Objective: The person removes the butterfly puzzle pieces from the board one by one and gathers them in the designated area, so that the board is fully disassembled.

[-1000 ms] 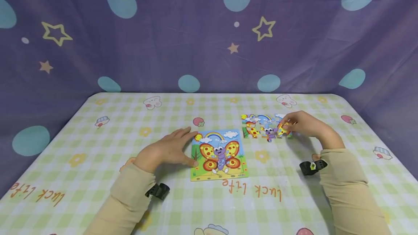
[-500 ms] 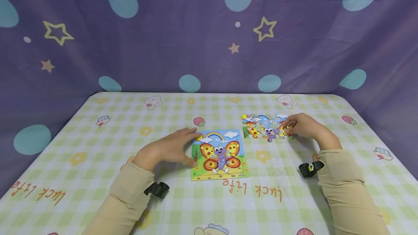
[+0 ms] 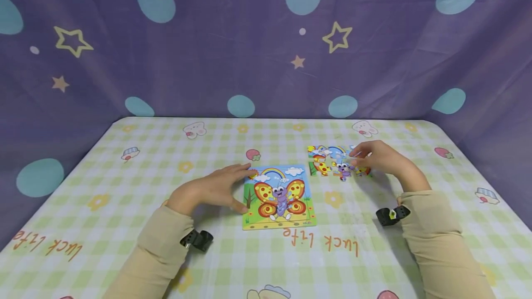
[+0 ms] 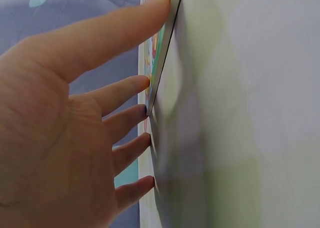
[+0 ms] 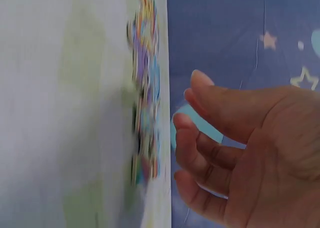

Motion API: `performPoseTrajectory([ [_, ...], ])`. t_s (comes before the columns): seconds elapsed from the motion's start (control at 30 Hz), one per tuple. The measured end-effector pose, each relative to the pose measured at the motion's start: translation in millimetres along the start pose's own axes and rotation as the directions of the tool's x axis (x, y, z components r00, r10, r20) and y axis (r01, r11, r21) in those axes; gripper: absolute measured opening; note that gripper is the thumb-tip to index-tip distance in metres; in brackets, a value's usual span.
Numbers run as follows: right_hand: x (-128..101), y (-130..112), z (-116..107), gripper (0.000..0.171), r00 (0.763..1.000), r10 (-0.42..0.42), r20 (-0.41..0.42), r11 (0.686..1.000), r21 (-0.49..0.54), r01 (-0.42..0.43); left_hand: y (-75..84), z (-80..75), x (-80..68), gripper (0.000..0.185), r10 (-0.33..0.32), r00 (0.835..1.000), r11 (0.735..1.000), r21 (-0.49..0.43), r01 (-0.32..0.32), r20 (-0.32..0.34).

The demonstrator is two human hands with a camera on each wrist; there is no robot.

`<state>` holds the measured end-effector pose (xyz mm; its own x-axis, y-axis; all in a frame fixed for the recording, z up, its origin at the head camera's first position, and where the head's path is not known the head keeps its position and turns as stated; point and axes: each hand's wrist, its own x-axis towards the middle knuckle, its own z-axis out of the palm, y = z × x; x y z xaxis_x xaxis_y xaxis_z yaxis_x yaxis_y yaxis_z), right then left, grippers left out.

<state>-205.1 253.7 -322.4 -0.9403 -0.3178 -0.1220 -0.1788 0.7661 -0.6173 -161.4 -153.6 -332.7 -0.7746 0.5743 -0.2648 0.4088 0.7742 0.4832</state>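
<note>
A square board (image 3: 287,172) printed with a butterfly under a rainbow lies on the table. My left hand (image 3: 212,191) is at its left side, thumb and fingers spread along that edge. In the left wrist view, the thumb and index fingertip touch the board's edge (image 4: 159,71). Beyond the board at the right lie several jigsaw puzzle pieces (image 3: 322,166), set close together in a matching butterfly picture. Over their right side hovers my right hand (image 3: 380,155), fingers loosely bent, hiding some pieces. The right wrist view shows nothing between thumb and fingers, which are raised off the pieces (image 5: 145,63).
A green-and-white checked tablecloth (image 3: 166,151) with printed fruit and flowers covers the table. Behind its far edge hangs a purple curtain (image 3: 249,59) with stars and blue ovals. Black straps (image 3: 392,216) sit at both wrists.
My right hand has come up off the right-hand wing piece and shifted slightly left over the pieces. The left hand stays beside the board almost unmoved.
</note>
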Motion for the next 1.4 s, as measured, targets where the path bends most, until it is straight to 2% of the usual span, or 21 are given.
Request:
performPoseTrajectory([
  [0.2,3.3,-27.1,17.5,0.025,0.993,-0.107,0.044,0.993,0.055,0.104,0.5,-1.4,-1.7,0.093,0.016,1.000,1.000,-0.013,-0.016,0.007],
  [0.37,5.0,-51.0,33.7,0.024,0.982,-0.173,0.075,0.978,0.130,0.162,0.4,-2.6,-2.8,0.094,0.004,1.000,1.000,-0.015,-0.004,0.008],
  [0.6,6.7,-82.7,58.9,0.018,0.957,-0.270,0.106,0.958,0.127,0.256,-1.8,-1.4,-3.5,0.094,-0.011,1.000,1.000,-0.029,0.012,0.007],
  [0.83,3.4,-120.2,88.8,0.014,0.945,-0.254,0.206,0.962,0.154,0.225,-1.4,-1.0,-3.3,0.090,-0.017,1.000,0.999,-0.036,0.018,0.015],
  [1.0,4.0,-141.7,109.6,0.016,0.942,-0.202,0.268,0.978,0.108,0.179,0.4,-0.5,-3.2,0.088,-0.028,0.999,0.999,-0.025,0.029,0.030],
  [1.1,4.7,-150.4,119.2,0.021,0.937,-0.175,0.304,0.984,0.079,0.158,0.5,0.5,-2.2,0.087,-0.031,0.999,0.999,-0.015,0.032,0.032],
  [1.27,5.9,-158.8,128.5,0.035,0.926,-0.178,0.334,0.983,0.022,0.181,0.0,0.2,-1.6,0.088,-0.032,0.999,0.999,-0.014,0.033,0.027],
  [1.4,5.7,-161.2,130.6,0.036,0.919,-0.185,0.349,0.979,-0.020,0.205,0.9,-0.8,-1.2,0.087,-0.020,1.000,1.000,-0.005,0.020,0.023],
])
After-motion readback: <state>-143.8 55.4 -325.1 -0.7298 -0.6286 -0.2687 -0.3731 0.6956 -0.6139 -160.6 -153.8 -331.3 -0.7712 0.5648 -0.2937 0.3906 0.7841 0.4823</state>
